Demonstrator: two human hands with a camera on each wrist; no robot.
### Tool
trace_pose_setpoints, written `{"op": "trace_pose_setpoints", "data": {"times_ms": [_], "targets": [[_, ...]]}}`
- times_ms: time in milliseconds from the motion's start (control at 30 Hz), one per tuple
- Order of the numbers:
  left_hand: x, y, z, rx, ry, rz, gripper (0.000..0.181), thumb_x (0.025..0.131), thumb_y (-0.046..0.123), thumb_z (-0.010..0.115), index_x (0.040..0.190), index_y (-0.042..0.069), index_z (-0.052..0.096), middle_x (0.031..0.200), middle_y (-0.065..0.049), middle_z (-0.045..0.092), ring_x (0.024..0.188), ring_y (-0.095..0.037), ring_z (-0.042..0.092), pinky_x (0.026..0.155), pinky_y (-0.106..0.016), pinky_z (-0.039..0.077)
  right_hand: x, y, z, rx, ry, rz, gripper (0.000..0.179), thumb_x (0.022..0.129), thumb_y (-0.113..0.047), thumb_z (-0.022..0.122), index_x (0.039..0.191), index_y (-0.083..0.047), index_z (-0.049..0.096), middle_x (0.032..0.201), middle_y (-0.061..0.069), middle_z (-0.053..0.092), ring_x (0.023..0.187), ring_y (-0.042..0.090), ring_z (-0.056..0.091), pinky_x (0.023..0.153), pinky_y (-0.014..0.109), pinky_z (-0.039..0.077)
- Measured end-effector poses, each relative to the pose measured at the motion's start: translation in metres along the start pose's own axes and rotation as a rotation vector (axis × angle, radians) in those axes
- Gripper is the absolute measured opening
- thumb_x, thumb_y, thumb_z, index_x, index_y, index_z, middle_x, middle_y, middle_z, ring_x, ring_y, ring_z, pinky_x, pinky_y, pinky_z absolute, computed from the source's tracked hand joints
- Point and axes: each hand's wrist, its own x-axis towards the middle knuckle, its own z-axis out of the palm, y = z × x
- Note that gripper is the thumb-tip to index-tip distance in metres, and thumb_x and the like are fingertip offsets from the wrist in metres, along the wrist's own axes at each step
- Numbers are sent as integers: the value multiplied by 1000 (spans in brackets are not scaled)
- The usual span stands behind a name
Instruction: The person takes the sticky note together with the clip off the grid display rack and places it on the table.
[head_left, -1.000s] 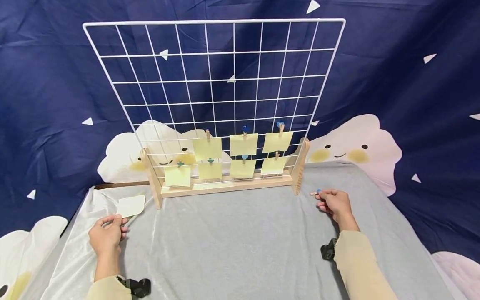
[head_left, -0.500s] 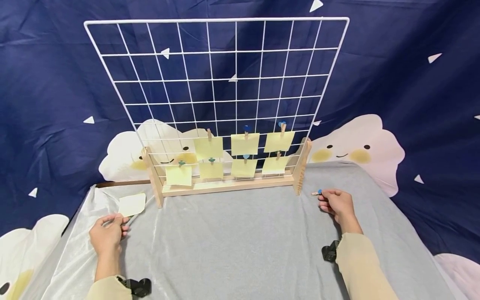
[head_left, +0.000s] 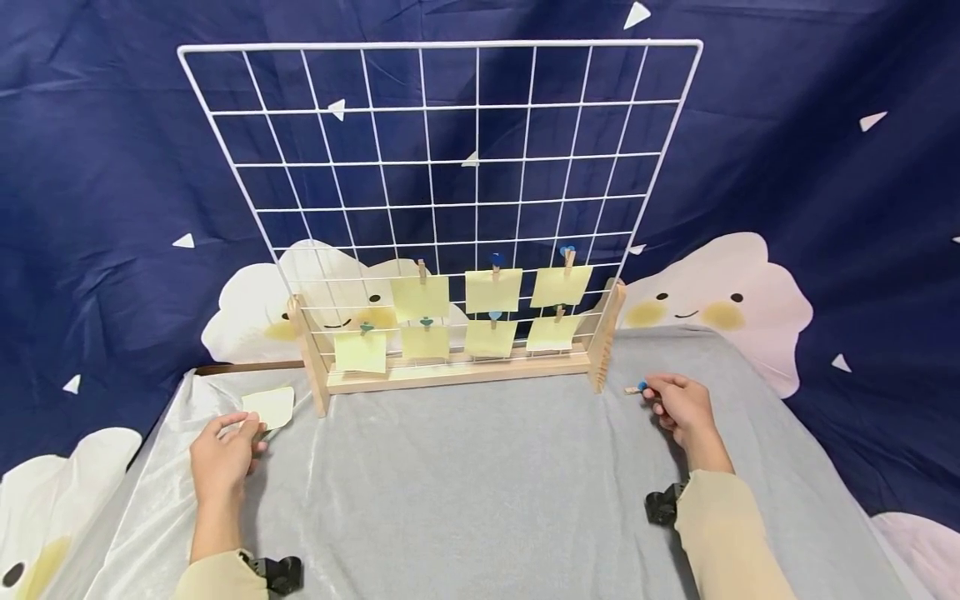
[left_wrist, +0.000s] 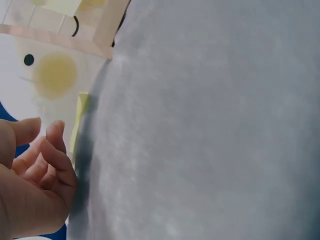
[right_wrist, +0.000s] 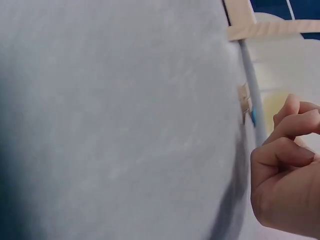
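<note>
My left hand (head_left: 225, 458) is at a pale yellow sticky note (head_left: 272, 407) lying on the cloth at the left. In the left wrist view, the thumb and index fingertip are apart with nothing between them, and the note (left_wrist: 80, 122) shows beyond them. At the right, a small wooden clothespin (head_left: 632, 390) with a blue heart lies on the cloth. My right hand (head_left: 684, 410) is just right of it, fingers loosely bent. Seen from the right wrist, a gap separates those fingers from the clothespin (right_wrist: 244, 100).
Between the hands, farther back, a white wire grid (head_left: 477, 158) stands in a wooden base (head_left: 457, 373). Several yellow notes (head_left: 493, 292) hang on its lower part, held by clothespins. Grey cloth (head_left: 465, 483) covers the table; a dark blue curtain (head_left: 787, 125) hangs behind.
My left hand has shifted slightly right and its index finger has straightened over the note's edge. The right hand has drawn a little right, away from the clothespin. The head view has shifted slightly.
</note>
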Motion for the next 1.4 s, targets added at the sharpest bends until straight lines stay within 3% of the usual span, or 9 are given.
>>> {"op": "trace_pose_setpoints", "data": {"times_ms": [133,367,600,1000,1400], "targets": [[-4,5,1,53,-15,28,33,99,28,67,121,6,56,66,21,67,55,-3,62,43,-23,44,-4,-7,4,-2,-37,-40,39,105,-20,54,135,4,53,73,-10,65,52,1,47,43,19,36],[-8,8,3,28,0,20,38,94,29,74,121,7,58,65,20,65,55,-4,63,45,-22,46,-13,-19,13,-29,-69,-115,38,105,-24,55,132,3,54,77,-8,68,53,1,49,45,19,38],[-15,18,11,19,-26,58,47,90,25,79,127,4,58,66,23,64,59,-3,62,48,-21,46,-20,-32,26,-10,-61,-179,22,102,-22,61,114,-3,61,81,-6,68,58,3,55,48,19,42],[-25,31,27,65,-66,128,47,90,23,79,127,3,59,70,18,66,63,-4,63,50,-20,46,-27,-54,44,2,-121,-290,37,102,-21,63,124,8,57,77,-8,65,58,5,54,48,19,40],[-31,36,50,-101,-211,42,51,94,26,75,135,6,52,78,17,71,75,-7,67,58,-24,51,-32,-67,67,32,-192,-352,34,101,-18,65,122,8,59,78,-5,69,54,6,59,48,21,40]]}}
